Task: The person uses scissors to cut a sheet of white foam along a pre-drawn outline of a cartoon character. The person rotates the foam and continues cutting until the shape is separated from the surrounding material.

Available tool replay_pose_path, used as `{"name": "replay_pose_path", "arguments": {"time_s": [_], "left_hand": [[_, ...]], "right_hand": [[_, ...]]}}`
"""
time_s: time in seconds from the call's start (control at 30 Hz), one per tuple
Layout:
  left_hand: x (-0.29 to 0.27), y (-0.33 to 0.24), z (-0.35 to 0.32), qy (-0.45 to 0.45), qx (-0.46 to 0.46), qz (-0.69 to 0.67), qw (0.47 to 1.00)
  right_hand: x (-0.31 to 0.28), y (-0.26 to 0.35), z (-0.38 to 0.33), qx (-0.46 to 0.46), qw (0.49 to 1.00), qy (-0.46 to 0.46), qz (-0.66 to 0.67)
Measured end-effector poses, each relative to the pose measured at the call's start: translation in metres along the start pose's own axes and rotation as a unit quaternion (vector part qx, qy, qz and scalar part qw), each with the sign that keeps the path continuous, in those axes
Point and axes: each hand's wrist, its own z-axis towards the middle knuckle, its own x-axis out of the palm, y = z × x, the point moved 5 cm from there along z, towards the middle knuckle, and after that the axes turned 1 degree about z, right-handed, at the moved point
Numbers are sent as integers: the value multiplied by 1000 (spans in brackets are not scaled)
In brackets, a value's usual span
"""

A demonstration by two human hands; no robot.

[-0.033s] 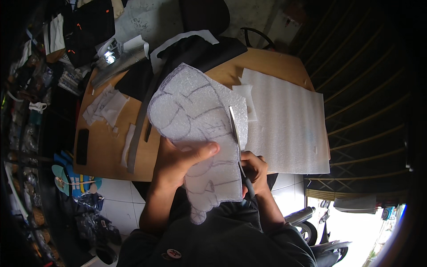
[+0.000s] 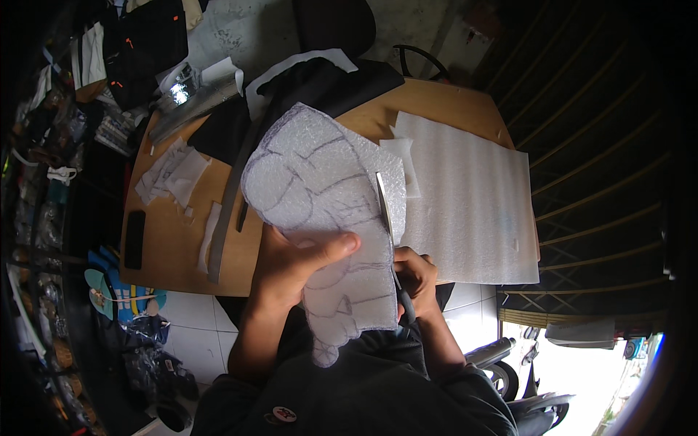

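on the wooden table [image 2: 171, 247] at left lie white scraps [image 2: 173, 173] and a dark phone [image 2: 134, 239]. our left hand [image 2: 294, 263] pinches the drawn-on foam cutout [image 2: 323, 196], held up over the table edge. our right hand [image 2: 416, 276] grips scissors [image 2: 387, 218], blades along its right edge. a white foam sheet [image 2: 469, 207] lies beyond.

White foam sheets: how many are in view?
2. One marked foam sheet is held up by the left hand; one large foam sheet lies flat on the table. Small offcuts lie beside it.
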Motion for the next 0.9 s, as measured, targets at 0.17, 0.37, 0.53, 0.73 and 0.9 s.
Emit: {"name": "replay_pose_path", "arguments": {"time_s": [0.17,0.37,0.53,0.73,0.9], "left_hand": [[1,-3,1,1,-8,14,1000],[3,-3,3,20,7,9,1000],[4,-3,3,26,3,12,1000],[4,-4,3,29,15,18,999],[1,-2,5,28,8,38,999]], "right_hand": [[-1,5,8,-21,1000,-8,14],[-3,8,9,-36,999,-13,-10],[-5,7,9,-38,999,-9,-2],[-4,10,11,-29,1000,-10,4],[-4,5,8,-2,1000,-22,5]]}}
